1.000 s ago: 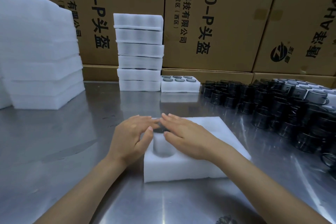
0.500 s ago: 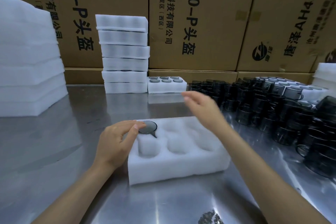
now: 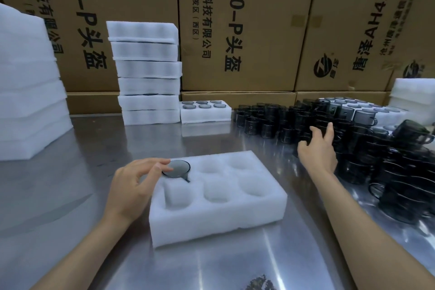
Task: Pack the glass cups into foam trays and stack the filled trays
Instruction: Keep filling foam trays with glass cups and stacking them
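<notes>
Your left hand fingers rest relaxed on seated smoky glass cup, 11 o'clock in matte foam tray; right hand spread, empty, at 2 o'clock.

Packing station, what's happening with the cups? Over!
Left hand touching cup in tray. Right hand open, reaching cup pile. Five pockets empty. Nothing blocking.

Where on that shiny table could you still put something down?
Bare steel table lies between the big foam pile and the tray being filled, also along the near edge. The right side is crowded with dark glass cups, where the right hand reaches.
</notes>
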Available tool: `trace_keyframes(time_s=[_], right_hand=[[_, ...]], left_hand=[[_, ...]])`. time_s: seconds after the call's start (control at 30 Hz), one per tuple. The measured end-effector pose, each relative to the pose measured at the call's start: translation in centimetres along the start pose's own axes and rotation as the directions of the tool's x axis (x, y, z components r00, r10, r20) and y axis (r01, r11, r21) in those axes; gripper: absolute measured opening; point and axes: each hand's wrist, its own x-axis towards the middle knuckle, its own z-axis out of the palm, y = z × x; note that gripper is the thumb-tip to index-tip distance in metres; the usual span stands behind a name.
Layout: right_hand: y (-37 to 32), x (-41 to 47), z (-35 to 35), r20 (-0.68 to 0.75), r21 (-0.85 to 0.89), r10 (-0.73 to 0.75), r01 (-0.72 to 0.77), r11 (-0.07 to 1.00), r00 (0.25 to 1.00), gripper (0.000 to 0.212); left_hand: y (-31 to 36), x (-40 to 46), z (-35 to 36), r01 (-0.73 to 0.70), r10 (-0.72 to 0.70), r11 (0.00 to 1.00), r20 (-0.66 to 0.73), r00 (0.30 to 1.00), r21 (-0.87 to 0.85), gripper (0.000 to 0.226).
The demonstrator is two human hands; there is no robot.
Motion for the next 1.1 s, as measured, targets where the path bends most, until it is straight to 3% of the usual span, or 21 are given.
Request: trace_keyframes(time_s=[0.33, 0.57, 0.8, 0.9, 0.97, 1.1], right_hand=[[0.1, 1.1, -0.1, -0.160, -0.050, -0.064, 0.056, 0.997, 0.985, 0.051], [0.1, 0.7, -0.3, -0.208, -0.040, -0.072, 0.065, 0.997, 0.975, 0.025], [-6.4, -2.1, -1.9, -0.355, 0.137, -0.356, 0.425, 0.895, 0.864, 0.024], [-9.8, -4.7, -2.0, -0.215, 0.429, -0.401, 0.454, 0.781, 0.891, 0.028], [-11.5, -6.5, -1.9, -0.020, 0.683, -0.423, 0.321, 0.656, 0.906, 0.031], [-13.4, -8.8, -0.9, 0.151, 0.722, -0.531, 0.274, 0.636, 0.834, 0.031]], left_hand=[[0.0, 0.2, 0.2, 0.009, -0.009, 1.000, 0.003, 1.000, 0.009, 0.048], [0.1, 0.3, 0.1, 0.022, -0.022, 0.999, 0.017, 1.000, 0.030, 0.051], [0.1, 0.4, 0.2, 0.022, -0.023, 0.999, 0.021, 1.000, 0.040, 0.051], [0.1, 0.3, 0.1, 0.020, -0.021, 0.999, 0.020, 1.000, 0.040, 0.050], [0.0, 0.3, 0.2, 0.019, -0.020, 0.999, 0.020, 1.000, 0.043, 0.049], [0.0, 0.4, 0.2, 0.023, -0.025, 0.999, 0.025, 0.999, 0.045, 0.048]])
